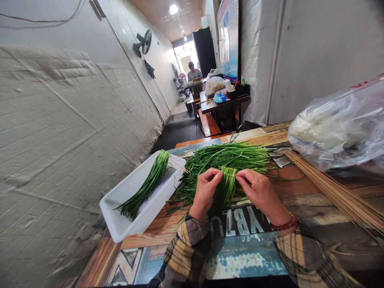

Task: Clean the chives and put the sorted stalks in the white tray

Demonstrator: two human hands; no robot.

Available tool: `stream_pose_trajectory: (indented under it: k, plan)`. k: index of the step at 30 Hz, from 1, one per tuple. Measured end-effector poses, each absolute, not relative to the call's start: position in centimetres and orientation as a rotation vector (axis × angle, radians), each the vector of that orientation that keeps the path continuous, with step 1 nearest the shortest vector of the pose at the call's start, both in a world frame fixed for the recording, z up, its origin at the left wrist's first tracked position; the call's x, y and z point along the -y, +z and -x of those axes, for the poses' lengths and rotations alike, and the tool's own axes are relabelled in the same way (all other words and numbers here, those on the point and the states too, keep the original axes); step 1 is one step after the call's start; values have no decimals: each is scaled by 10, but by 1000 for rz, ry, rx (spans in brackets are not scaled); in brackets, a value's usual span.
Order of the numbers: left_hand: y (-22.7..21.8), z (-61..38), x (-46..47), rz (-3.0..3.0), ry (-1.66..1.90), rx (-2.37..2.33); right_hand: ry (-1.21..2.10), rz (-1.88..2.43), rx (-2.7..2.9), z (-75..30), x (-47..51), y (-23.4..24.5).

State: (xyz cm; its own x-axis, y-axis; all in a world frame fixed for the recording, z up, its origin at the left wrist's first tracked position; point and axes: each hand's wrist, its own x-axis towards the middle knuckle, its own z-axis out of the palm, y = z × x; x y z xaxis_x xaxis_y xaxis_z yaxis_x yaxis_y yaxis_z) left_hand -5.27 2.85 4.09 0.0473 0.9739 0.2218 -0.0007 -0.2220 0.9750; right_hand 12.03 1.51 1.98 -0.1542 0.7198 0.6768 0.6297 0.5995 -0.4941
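Note:
A small bunch of garlic chives (pixel 229 186) stands between my two hands, its cut pale-green ends up. My left hand (pixel 207 190) pinches the bunch at its left edge, thumb against fingers. At the right edge my right hand (pixel 258 190) is closed in a pinch too, level with a thin pale line across the stems. Whether that line is a skewer, I cannot tell. Just beyond lies a large loose pile of garlic chives (pixel 240 154). To the left, a white plastic tray (pixel 115 230) holds another chive bunch (pixel 147 186) with thin sticks poking out near its cut ends.
Bamboo skewers (pixel 333 188) lie in a sheaf on the right of the patterned wooden table (pixel 156 234). Behind them rests a clear plastic bag (pixel 339 124) with pale contents. Farther back, a person (pixel 195 74) sits at another table, beyond a dark table (pixel 210 105) loaded with bags.

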Motion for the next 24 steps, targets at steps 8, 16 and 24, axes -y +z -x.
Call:
stream_pose_trajectory:
  k: [8,16,24]
  plan:
    - [41,50,-27,-1346,1292,-1027,173,1103,1825,-120,-15,19]
    - [35,49,-29,-1524,977,-1019,294,1220,1725,-123,-18,21]
    - [44,52,-26,-1630,905,-1049,463,1204,1618,-131,-20,25]
